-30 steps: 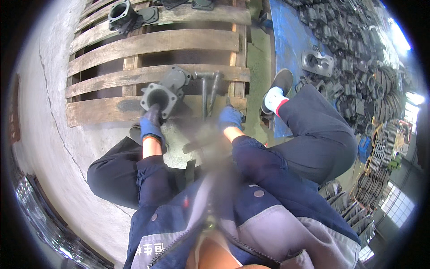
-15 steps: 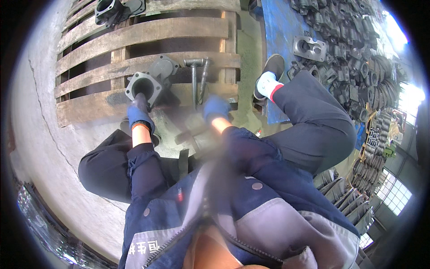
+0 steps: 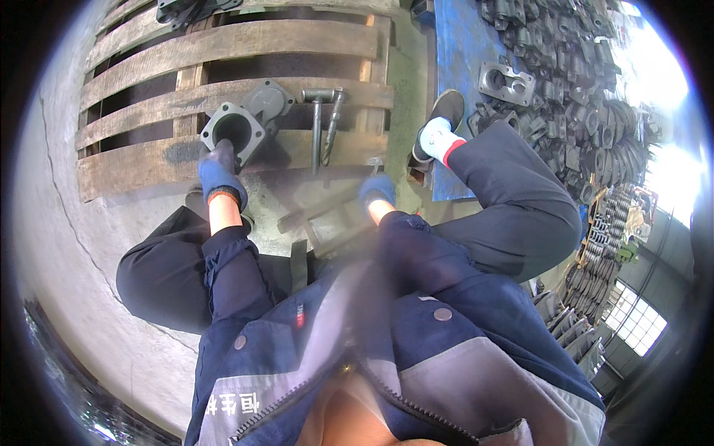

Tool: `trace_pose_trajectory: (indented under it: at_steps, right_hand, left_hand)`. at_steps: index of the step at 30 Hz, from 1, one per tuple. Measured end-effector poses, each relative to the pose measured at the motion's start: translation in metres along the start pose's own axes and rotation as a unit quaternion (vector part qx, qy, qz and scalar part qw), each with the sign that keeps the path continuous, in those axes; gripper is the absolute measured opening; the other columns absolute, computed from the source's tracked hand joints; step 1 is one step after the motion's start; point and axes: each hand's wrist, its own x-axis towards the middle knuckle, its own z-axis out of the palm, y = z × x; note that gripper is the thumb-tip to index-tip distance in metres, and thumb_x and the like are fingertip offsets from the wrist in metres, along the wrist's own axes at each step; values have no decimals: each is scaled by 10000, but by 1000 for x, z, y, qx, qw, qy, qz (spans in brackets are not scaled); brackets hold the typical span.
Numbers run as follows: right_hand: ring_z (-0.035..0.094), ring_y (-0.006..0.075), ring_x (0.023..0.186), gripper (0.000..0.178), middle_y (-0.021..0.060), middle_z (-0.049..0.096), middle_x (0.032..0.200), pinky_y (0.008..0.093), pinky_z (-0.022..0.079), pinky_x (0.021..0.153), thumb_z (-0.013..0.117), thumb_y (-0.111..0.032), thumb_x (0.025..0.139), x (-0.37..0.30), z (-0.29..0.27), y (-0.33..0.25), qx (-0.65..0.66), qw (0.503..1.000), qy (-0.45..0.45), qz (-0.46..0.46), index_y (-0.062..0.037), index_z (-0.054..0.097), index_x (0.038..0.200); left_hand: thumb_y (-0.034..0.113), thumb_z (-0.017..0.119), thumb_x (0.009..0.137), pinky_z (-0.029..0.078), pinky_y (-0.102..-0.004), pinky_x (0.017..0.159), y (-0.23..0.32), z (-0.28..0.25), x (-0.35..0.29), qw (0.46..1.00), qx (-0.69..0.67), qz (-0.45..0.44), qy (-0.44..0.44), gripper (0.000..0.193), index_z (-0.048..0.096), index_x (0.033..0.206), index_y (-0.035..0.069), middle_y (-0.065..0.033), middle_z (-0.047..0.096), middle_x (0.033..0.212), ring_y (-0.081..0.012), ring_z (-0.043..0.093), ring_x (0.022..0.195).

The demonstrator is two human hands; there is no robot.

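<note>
The fingers (image 3: 225, 152) of the left hand (image 3: 217, 178), in a blue glove with a darkened front, were clamped over the near edge of a grey flanged pipe casting (image 3: 256, 112), their tips at the mouth of its round bore. I had the casting on a wooden pallet (image 3: 119, 171), its square flange just beyond these fingers and a capped branch farther out to their right. I held the right hand (image 3: 377, 190), also in blue, well to the right of the left fingers; blur kept me from telling whether its fingers were apart or together, or what the small greyish shape at their tips was. Beyond and between both sets of fingers, a steel-handled hammer (image 3: 317, 126) lay just beside a ridged metal rod (image 3: 332, 128). Nearer than the right fingers, to their left, I saw a blurred grey frame (image 3: 301, 217). Farther out to their right, a two-holed plate (image 3: 507, 85) lay on a blue surface (image 3: 450, 70) near heaped dark castings (image 3: 565, 104).
</note>
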Motion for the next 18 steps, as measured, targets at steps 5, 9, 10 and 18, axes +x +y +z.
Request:
trace_pose_trajectory:
  at_steps: [5, 9, 10, 18]
  right_hand:
    - [673, 379, 976, 261, 198, 701, 1022, 450, 536, 776, 573, -223, 870, 1, -1, 0, 3, 1000, -6, 4, -39, 719, 983]
    - [669, 392, 977, 272, 204, 699, 1019, 453, 535, 774, 565, -222, 874, 0, -1, 0, 6, 1000, -9, 8, -28, 717, 986]
    - [668, 395, 978, 274, 206, 699, 1018, 454, 535, 774, 563, -222, 874, 0, -1, 0, 8, 1000, -9, 10, -25, 716, 987]
    - [661, 417, 975, 300, 217, 696, 1012, 463, 532, 769, 547, -227, 882, 2, 1, -4, 9, 1000, -11, 9, -3, 711, 995]
  left_hand:
    - [237, 591, 797, 386, -337, 533, 3, -1, -3, 1000, 17, -19, 0, 289, 645, 834, -45, -87, 580, 658, -168, 501, 564]
    - [208, 584, 802, 391, -328, 524, 2, 2, -5, 1000, -6, -6, 9, 273, 635, 912, -37, -86, 589, 683, -159, 508, 560]
    - [201, 583, 802, 392, -328, 524, 1, 2, -5, 1000, -19, 15, 7, 272, 631, 928, -34, -85, 590, 687, -157, 507, 560]
    - [232, 593, 839, 447, -333, 547, 1, -1, -6, 1000, 7, 26, -11, 371, 642, 1110, -16, -78, 645, 795, -165, 559, 624]
